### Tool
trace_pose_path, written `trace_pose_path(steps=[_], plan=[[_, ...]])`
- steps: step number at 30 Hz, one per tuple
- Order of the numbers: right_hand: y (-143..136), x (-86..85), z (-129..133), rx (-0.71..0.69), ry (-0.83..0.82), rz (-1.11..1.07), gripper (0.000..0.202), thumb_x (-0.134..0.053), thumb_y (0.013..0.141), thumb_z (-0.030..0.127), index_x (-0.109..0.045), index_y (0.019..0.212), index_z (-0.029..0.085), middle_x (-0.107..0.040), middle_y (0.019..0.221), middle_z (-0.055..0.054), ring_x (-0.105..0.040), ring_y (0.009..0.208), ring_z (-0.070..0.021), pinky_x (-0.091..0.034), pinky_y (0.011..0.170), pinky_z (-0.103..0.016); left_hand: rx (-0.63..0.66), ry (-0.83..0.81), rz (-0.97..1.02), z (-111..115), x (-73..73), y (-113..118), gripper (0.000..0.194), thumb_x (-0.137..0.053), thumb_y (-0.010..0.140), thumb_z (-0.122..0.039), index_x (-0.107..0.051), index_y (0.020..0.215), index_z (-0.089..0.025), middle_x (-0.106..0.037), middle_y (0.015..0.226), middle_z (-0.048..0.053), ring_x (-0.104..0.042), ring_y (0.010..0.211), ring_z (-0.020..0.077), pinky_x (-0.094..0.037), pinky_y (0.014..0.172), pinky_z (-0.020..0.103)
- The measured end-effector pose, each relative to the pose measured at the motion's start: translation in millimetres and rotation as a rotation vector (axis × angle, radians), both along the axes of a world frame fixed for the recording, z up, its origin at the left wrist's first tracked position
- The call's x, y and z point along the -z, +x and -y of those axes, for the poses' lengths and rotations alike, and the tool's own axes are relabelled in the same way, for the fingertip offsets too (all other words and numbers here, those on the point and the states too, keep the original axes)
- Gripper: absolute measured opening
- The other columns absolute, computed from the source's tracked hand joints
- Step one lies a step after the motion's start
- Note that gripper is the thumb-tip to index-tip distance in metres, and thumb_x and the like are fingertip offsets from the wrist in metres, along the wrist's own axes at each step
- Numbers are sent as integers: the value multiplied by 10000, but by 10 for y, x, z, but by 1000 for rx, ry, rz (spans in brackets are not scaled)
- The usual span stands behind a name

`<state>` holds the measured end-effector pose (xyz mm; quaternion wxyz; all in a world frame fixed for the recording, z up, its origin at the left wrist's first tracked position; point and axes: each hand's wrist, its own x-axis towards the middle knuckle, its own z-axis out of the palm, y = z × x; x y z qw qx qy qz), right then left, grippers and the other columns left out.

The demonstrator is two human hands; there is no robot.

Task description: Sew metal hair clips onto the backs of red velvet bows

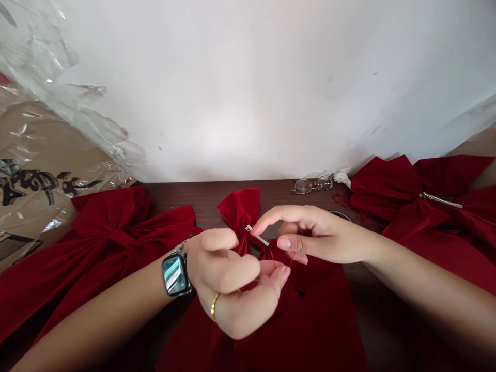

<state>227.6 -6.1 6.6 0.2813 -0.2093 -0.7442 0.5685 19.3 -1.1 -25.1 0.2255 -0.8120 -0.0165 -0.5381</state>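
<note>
A red velvet bow (240, 209) is held up over the dark wooden table (271, 188), with a silver hair clip (257, 236) lying across its pinched middle. My left hand (232, 281), with a watch on the wrist and a gold ring, grips the bow's gathered centre from below. My right hand (310, 235) rests its forefinger tip on the clip and pinches a thin red thread (290, 260) that runs down to the left hand. More red velvet (302, 320) hangs beneath both hands.
A finished red bow (112, 227) lies at the left and another with a silver clip (418, 201) at the right. Glasses (313, 184) sit by the white wall. A cardboard box under clear plastic (42, 170) stands at the far left.
</note>
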Motion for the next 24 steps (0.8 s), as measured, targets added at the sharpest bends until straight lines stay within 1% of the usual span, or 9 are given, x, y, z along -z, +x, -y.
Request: trace_pose_path(steps=[4,7,11,14,17,18,21,22,24], plan=[[-13,14,3,-31,48,-10,226,-524,950,209,-631,1135,135,-614,881,-28,-490,568,-26,-429,550,-157,-19,-74,47,72,82,38,420,-723,621,60,-505,709,-287,-622,817,-101,-562,647,111,-336,538,362],[-12,9,11,-44,56,-45,182,-545,937,198,-660,1059,127,-629,866,-26,-494,560,-25,-427,533,-148,7,0,37,33,105,6,440,-730,612,46,-506,753,-306,-621,829,-112,-582,668,104,-354,559,358],[-4,-8,22,-44,106,-38,139,-567,923,202,-670,976,126,-647,871,-36,-508,573,-35,-426,538,-154,-43,14,-103,-52,163,-114,434,-717,677,-41,-522,846,-390,-606,772,-116,-593,644,94,-390,554,341],[3,-17,28,-9,98,-5,123,-575,921,225,-634,904,119,-595,705,9,-483,537,-38,-396,525,-155,-61,33,-177,-69,160,-152,447,-737,676,-87,-528,880,-425,-616,757,-117,-600,648,95,-402,538,327],[3,-27,34,25,85,40,127,-574,922,240,-578,870,124,-509,591,54,-443,505,-37,-348,499,-151,-79,61,-89,-73,18,-105,338,-738,681,-121,-575,806,-389,-656,788,-111,-609,663,107,-384,491,318],[0,-32,37,37,94,52,133,-573,922,241,-561,852,128,-507,589,56,-431,504,-36,-335,496,-151,-35,92,-61,-82,-58,-81,282,-724,691,-123,-594,758,-364,-673,823,-113,-606,655,103,-367,463,310],[-15,-47,45,106,138,60,179,-592,911,255,-518,795,141,-496,589,60,-390,509,-38,-315,497,-157,107,234,-475,-136,-285,-17,136,-659,798,-200,-667,713,-306,-712,942,-76,-621,687,94,-404,448,280],[-21,-50,44,141,143,57,194,-600,906,268,-508,787,145,-484,584,63,-378,509,-41,-312,499,-160,113,221,-489,-156,-337,-1,150,-651,807,-187,-669,695,-285,-724,897,-50,-626,670,104,-416,452,281],[-31,-51,38,211,112,47,219,-605,901,304,-493,788,153,-463,586,67,-362,512,-47,-307,497,-166,27,147,-519,-190,-385,22,192,-627,813,-128,-654,692,-274,-729,813,-40,-622,616,106,-442,468,275]])
